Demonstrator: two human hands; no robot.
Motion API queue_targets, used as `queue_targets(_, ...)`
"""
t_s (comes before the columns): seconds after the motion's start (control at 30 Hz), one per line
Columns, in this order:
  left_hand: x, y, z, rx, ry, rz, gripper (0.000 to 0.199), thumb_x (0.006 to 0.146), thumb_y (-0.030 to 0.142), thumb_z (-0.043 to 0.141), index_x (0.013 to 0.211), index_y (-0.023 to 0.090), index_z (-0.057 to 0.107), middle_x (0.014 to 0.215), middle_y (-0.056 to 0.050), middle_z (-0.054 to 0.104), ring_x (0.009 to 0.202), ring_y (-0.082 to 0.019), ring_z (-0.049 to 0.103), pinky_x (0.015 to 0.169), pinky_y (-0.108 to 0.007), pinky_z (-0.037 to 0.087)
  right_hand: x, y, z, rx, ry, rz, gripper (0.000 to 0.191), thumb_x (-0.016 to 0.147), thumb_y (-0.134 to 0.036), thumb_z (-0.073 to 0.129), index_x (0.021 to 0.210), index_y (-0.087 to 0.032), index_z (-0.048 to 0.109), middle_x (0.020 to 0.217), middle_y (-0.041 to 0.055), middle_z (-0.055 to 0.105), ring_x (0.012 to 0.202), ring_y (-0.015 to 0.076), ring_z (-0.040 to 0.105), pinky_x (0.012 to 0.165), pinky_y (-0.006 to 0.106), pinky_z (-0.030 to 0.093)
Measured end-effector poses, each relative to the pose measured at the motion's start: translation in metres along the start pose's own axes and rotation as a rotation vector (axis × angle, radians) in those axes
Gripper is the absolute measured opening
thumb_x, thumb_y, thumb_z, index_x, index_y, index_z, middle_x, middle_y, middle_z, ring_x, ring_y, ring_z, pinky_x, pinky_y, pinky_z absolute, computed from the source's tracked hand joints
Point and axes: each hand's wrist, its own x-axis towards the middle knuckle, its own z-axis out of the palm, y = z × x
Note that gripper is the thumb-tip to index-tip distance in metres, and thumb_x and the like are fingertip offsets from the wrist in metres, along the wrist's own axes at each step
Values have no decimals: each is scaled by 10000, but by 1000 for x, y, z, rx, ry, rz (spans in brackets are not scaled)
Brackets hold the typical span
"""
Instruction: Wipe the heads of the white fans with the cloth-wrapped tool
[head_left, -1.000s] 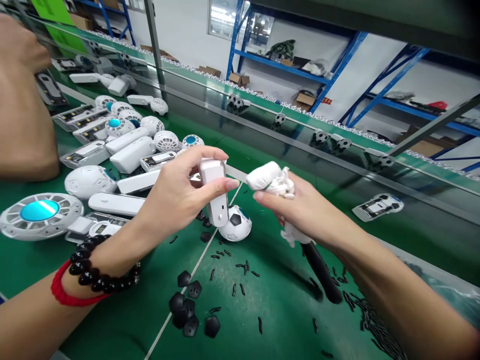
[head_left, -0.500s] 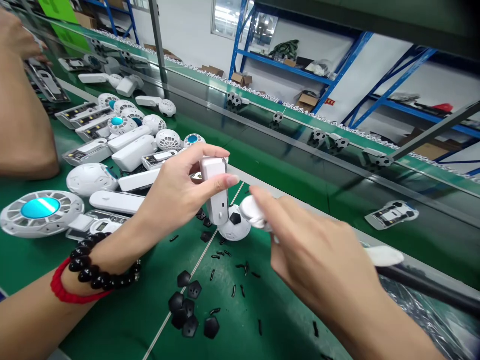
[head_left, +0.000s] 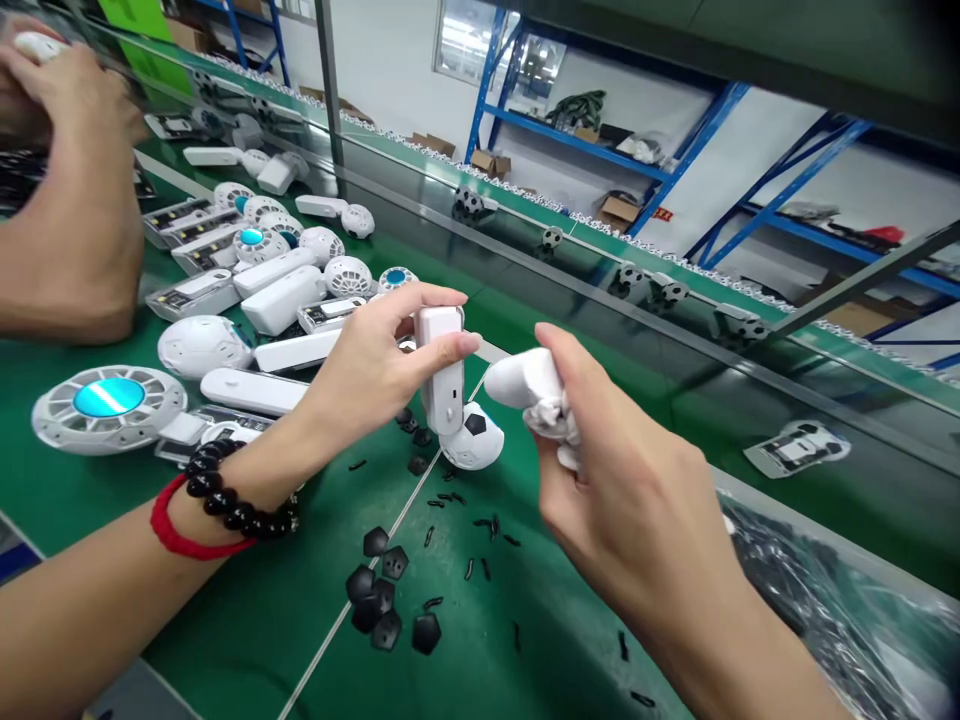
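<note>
My left hand (head_left: 390, 355) is closed around the white handle of a handheld fan (head_left: 444, 385), which stands upright with its football-shaped head at the bottom. One black pentagon shows on that head, close to the green table surface. To its right, my right hand (head_left: 630, 470) grips a white mallet (head_left: 525, 380). Its blunt head points toward the fan without touching it, and crumpled white wrapping shows below the head. Loose black pentagon pieces (head_left: 386, 590) lie on the table below the fan. Small thin black strips (head_left: 491, 525) are scattered beside them.
Many white fans and fan parts (head_left: 281, 300) crowd the left side. Another person's arm (head_left: 75, 230) reaches in at upper left. A conveyor belt (head_left: 600, 350) runs behind, with a fan piece (head_left: 799, 447) on it. A clear plastic bag (head_left: 817, 590) of dark parts lies at right.
The mallet has moved back to the right, away from the fan's head, and its head has turned more side-on. My left hand keeps its hold. The other person's arm has risen.
</note>
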Motion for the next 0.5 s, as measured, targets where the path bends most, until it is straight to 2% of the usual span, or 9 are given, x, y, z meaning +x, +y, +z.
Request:
queue_targets(0.07, -1, -1, 1, 11, -6, 10, 402, 830, 496, 692, 1113, 211, 672, 1008, -33, 682, 842, -174, 629, 684, -256, 498, -5, -2, 0, 163, -109, 51, 579, 847, -158, 473, 1409, -274, 392, 1027, 82, 698, 702, 228, 636, 510, 285, 354)
queue_targets(0.13, -1, -2, 5, 5, -29, 23, 369, 881, 470, 634, 1144, 211, 636, 1008, -30, 660, 800, -153, 619, 666, -250, 490, -15, -7, 5, 340, -384, 106, 329, 834, -202, 507, 1151, -256, 579, 866, 48, 707, 647, 208, 618, 512, 284, 332)
queue_targets(0.17, 0, -2, 7, -8, -50, 20, 370, 893, 461, 617, 1168, 213, 606, 987, -24, 646, 768, -142, 611, 647, -244, 486, -22, -11, 9, 389, -555, 120, 185, 808, -227, 537, 975, -246, 613, 786, 38, 697, 614, 200, 606, 498, 285, 301)
queue_targets(0.2, 1, -1, 11, -25, -74, 9, 380, 894, 457, 614, 1184, 216, 572, 953, -15, 632, 734, -132, 600, 626, -237, 482, -29, -15, 14, 398, -713, 118, 68, 771, -245, 565, 830, -236, 597, 728, 34, 684, 591, 198, 596, 482, 290, 261)
queue_targets(0.27, 6, 1, 20, -61, -124, -24, 403, 879, 457, 629, 1186, 224, 512, 856, 8, 604, 659, -118, 577, 568, -226, 467, -42, -26, 26, 324, -904, 80, 50, 698, -250, 586, 715, -224, 547, 693, 42, 675, 583, 207, 591, 468, 307, 186)
queue_targets(0.3, 10, 3, 26, -79, -149, -41, 396, 870, 449, 638, 1168, 230, 496, 805, 19, 592, 629, -118, 570, 537, -224, 455, -47, -31, 32, 279, -944, 59, 59, 679, -244, 580, 721, -223, 544, 702, 45, 678, 587, 211, 592, 469, 314, 166)
queue_targets(0.4, 27, 6, 46, -154, -211, -106, 266, 851, 346, 635, 1058, 245, 501, 707, 31, 567, 594, -134, 582, 485, -227, 439, -55, -42, 42, 224, -948, 30, 86, 678, -210, 536, 763, -220, 545, 727, 47, 677, 573, 195, 566, 472, 318, 156)
queue_targets(0.5, 45, 0, 71, -263, -291, -285, 187, 815, 253, 599, 976, 246, 503, 763, 12, 574, 614, -138, 605, 501, -241, 477, -53, -40, 37, 304, -926, 27, 88, 640, -204, 565, 695, -207, 497, 764, 46, 651, 572, 161, 501, 489, 298, 191)
